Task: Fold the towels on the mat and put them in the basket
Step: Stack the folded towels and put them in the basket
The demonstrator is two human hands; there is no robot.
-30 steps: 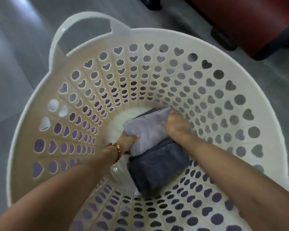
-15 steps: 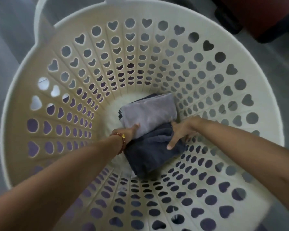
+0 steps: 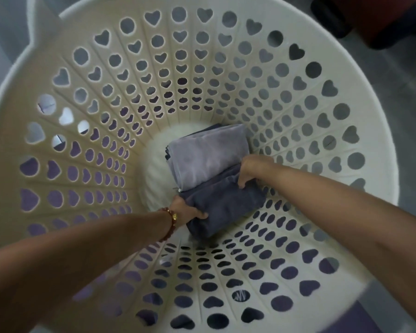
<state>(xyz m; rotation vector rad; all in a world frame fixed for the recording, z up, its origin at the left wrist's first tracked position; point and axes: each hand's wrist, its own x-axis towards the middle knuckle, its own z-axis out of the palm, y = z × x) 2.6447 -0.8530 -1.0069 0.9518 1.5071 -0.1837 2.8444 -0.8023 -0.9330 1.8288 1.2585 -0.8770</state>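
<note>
Fingers (image 3: pixel 241 183) of the right hand (image 3: pixel 252 167) curled over the far right edge of the dark towel (image 3: pixel 226 207), and the left hand (image 3: pixel 186 211) clasped its near left corner, thumb on top. That folded towel lay at the bottom of the basket (image 3: pixel 386 150), with a folded lilac towel (image 3: pixel 207 155) just beyond it, overlapping its far edge. A bracelet (image 3: pixel 172 216) circled the left wrist.

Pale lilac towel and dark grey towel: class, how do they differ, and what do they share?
The pale lilac folded towel lies farther off; the dark grey folded towel lies nearer. The left hand and right hand grip the dark grey towel, not the pale one. Both lie folded in the white perforated basket.
</note>
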